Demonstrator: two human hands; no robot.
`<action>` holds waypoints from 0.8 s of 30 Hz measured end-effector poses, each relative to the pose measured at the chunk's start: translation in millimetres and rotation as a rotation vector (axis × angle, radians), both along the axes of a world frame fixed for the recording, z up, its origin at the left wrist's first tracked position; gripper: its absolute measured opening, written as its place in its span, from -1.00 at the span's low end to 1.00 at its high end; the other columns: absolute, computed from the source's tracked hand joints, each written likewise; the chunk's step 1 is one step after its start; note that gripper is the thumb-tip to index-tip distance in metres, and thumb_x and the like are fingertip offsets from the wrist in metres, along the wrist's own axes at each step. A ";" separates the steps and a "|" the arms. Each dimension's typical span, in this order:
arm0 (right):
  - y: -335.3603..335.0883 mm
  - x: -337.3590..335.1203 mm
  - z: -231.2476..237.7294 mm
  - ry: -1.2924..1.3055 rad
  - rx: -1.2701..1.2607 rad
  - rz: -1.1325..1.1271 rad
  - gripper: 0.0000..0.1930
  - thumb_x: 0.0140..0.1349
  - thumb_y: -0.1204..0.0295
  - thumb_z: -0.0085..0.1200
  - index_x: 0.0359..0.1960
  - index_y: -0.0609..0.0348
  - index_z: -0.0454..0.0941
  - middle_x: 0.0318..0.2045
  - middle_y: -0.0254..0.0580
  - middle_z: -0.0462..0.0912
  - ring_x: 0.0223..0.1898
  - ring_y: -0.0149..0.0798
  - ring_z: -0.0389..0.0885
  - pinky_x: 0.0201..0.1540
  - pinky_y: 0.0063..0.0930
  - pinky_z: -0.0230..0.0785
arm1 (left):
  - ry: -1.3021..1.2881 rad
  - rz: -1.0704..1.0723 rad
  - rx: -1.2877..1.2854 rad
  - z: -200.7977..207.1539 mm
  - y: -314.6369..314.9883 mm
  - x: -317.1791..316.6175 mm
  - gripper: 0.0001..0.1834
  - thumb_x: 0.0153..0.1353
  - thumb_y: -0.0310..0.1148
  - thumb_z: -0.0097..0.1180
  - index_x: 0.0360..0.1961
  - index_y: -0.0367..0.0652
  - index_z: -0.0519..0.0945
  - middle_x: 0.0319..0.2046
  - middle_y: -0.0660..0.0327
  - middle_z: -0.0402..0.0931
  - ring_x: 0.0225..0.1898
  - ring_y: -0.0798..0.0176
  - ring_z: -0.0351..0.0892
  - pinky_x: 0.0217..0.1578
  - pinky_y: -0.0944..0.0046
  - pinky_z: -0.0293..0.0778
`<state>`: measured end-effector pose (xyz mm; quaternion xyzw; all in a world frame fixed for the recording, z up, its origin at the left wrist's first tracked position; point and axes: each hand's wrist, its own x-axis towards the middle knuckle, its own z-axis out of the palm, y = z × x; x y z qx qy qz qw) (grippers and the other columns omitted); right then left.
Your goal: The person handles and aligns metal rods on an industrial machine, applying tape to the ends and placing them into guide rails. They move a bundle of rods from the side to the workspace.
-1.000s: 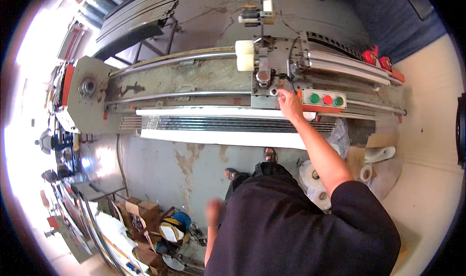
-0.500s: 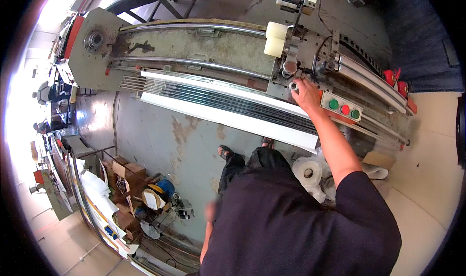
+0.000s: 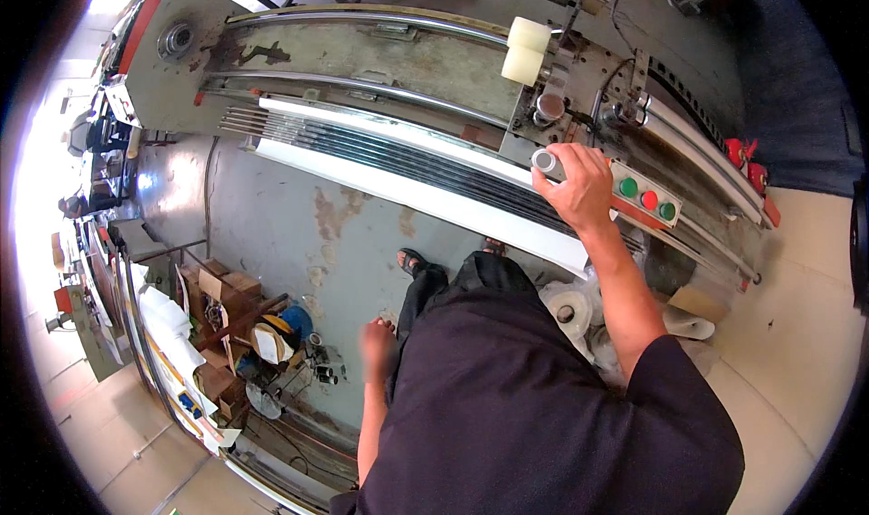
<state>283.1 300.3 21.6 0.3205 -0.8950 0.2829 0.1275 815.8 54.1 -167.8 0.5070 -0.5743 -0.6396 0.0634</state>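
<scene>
My right hand (image 3: 584,187) is closed around a short metal cylinder (image 3: 543,160) with a pale ring-shaped end, held by thumb and fingers. It hovers above the near edge of a long machine's carriage (image 3: 527,146), left of a button box (image 3: 644,195) with green and red buttons. A round metal knob (image 3: 549,108) stands on the carriage just beyond the hand. Below the hand, a white trough (image 3: 398,189) holds several long dark rods (image 3: 389,157). Low beside my left leg hangs my left hand (image 3: 378,345), partly blurred; its finger position is unclear and nothing shows in it.
Two cream rollers (image 3: 525,52) sit on the carriage, with guide rails (image 3: 362,85) running left to an end housing (image 3: 172,49). Plastic-wrapped rolls (image 3: 570,312) lie on the floor beside my right leg. Cardboard boxes (image 3: 237,289) and loose parts crowd the lower left.
My right hand has lifted slightly toward me with the metal cylinder, whose ring end now shows more fully. My left hand has come further into view beside my leg. The view has shifted a little.
</scene>
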 end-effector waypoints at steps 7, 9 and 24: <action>23.2 -36.9 -87.9 -0.382 0.017 -0.233 -0.62 0.15 0.24 0.38 0.00 0.07 0.73 -0.06 -0.12 0.78 0.00 0.07 0.73 0.12 -0.07 0.50 | -0.193 0.099 0.122 -13.9 14.3 24.8 -0.70 0.55 -0.24 0.22 -0.07 -0.34 0.68 -0.35 0.35 0.60 -0.33 0.45 0.47 -0.21 0.40 0.42; 24.5 -50.4 -105.7 -0.390 0.046 -0.306 -0.58 0.18 0.23 0.34 0.07 0.02 0.75 -0.01 -0.05 0.78 0.03 0.11 0.73 0.12 -0.05 0.53 | -0.211 0.132 0.119 -17.8 20.6 38.1 -0.70 0.55 -0.24 0.23 -0.04 -0.34 0.68 -0.33 0.34 0.61 -0.34 0.46 0.47 -0.21 0.39 0.43; 12.6 -74.2 -152.4 -0.396 0.389 -0.310 -0.47 0.28 0.08 0.28 0.28 -0.17 0.66 0.21 0.01 0.70 0.18 0.18 0.69 0.19 0.16 0.50 | -0.202 0.594 0.202 -13.6 67.2 52.3 -0.58 0.48 -0.26 0.23 0.24 -0.28 0.57 -0.06 0.11 0.72 -0.13 0.26 0.73 -0.16 0.25 0.63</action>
